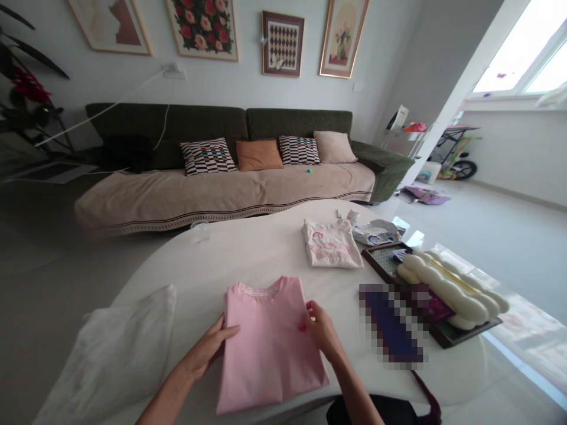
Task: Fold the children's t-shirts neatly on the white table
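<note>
Both hands lightly grasp the sides of the folded pink shirt: the left hand with its thumb over one edge, the right hand with its fingertips at the opposite edge. The broad white table gives a flat base, and the shirt lies at its near side, collar pointing away from the person. The pale cloth on the left is well apart, so it should not snag. For neat edges, an even, gentle pull outward from both sides would probably serve best (soft fabric tends to pucker when one hand pulls harder). The smaller folded white shirt, beyond and to the right, offers a compact shape to compare. The neckline looks worth centring, and the little red emblem by the right fingers is best smoothed flat, not pinched.
</note>
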Tool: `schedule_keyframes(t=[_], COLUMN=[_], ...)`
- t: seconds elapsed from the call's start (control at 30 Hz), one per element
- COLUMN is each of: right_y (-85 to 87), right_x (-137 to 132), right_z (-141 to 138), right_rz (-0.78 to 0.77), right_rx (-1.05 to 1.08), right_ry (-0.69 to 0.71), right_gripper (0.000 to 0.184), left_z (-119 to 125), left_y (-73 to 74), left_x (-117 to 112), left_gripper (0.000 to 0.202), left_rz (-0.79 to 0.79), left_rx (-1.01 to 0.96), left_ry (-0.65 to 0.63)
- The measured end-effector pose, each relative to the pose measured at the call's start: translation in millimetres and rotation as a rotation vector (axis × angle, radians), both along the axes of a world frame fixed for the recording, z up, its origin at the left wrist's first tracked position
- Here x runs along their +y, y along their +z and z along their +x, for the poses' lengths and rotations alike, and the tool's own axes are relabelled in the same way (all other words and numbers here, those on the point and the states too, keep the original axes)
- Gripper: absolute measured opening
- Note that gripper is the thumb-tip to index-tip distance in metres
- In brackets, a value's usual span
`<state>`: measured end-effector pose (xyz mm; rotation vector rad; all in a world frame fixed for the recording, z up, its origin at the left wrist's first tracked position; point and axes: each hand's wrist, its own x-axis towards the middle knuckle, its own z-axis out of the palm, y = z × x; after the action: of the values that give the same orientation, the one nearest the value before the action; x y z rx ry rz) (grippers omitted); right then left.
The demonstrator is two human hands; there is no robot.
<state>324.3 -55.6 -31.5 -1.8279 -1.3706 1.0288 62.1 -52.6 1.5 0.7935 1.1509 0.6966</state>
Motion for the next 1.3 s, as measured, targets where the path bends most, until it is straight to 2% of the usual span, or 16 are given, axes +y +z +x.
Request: schedule_keyframes(t=[0.07, 0.13, 0.27, 0.4, 0.5, 0.6, 0.67, 0.73, 0.83, 0.9, 0.97, 1.07, 1.17, 1.23, 1.3], right_y=[11.9, 24.9, 48.4, 65.8, 77.5, 83.1, 76.7, 59.3, 19.1, -5.9, -21.0, -23.5, -17.2, -17.0, -21.6], right_x=[4.0, 13.1, 46.1, 93.0, 132.9, 168.8, 185.3, 193.7, 192.4, 187.1, 183.5, 182.7, 169.6, 142.8, 101.6], right_z=[14.2, 35.7, 95.1, 154.9, 191.5, 213.8, 213.7, 198.9, 160.6, 139.8, 131.4, 134.8, 126.5, 101.9, 62.8], right_rz=[0.041, 0.098, 0.225, 0.287, 0.286, 0.267, 0.262, 0.262, 0.211, 0.138, 0.083, 0.045, 0.137, 0.276, 0.392], right_rx=[0.047, 0.084, 0.079, -0.073, -0.322, -0.473, -0.528, -0.61, -0.825, -0.966, -1.01, -0.974, -0.927, -0.871, -0.772], right_ry=[0.009, -0.006, -0.129, -0.252, -0.33, -0.379, -0.393, -0.327, -0.042, 0.108, 0.149, 0.178, 0.16, 0.116, 0.138], right_gripper=[0.015, 0.019, 0.036, 0.046, 0.043, 0.046, 0.052, 0.057, 0.057, 0.055, 0.055, 0.056, 0.054, 0.051, 0.047], left_z=[17.0, 40.1, 98.2, 161.5, 204.9, 236.0, 244.6, 240.0, 205.1, 163.3, 109.1, 13.3, -84.3, -137.5, -172.2], left_y=[10.1, 21.2, 41.3, 50.0, 47.1, 34.3, 20.2, 4.0, -18.4, -29.1, -35.0, -35.7, -33.2, -34.0, -36.6], left_x=[10.9, 31.1, 89.9, 155.0, 199.4, 232.5, 243.3, 242.3, 216.8, 185.5, 146.1, 83.4, 31.5, 6.6, -12.2], left_gripper=[0.071, 0.074, 0.072, 0.067, 0.064, 0.063, 0.068, 0.073, 0.068, 0.061, 0.056, 0.048, 0.04, 0.04, 0.04], left_rz=[0.01, 0.057, 0.181, 0.277, 0.339, 0.353, 0.326, 0.301, 0.317, 0.42, 0.57, 0.76, 0.852, 0.81, 0.726], left_rx=[-0.07, -0.13, -0.132, -0.063, -0.034, 0.099, 0.224, 0.303, 0.359, 0.406, 0.5, 0.771, 1.101, 1.287, 1.417], left_ry=[-0.018, -0.059, -0.184, -0.277, -0.293, -0.185, -0.087, -0.028, 0.007, 0.015, 0.015, 0.051, 0.148, 0.19, 0.163])
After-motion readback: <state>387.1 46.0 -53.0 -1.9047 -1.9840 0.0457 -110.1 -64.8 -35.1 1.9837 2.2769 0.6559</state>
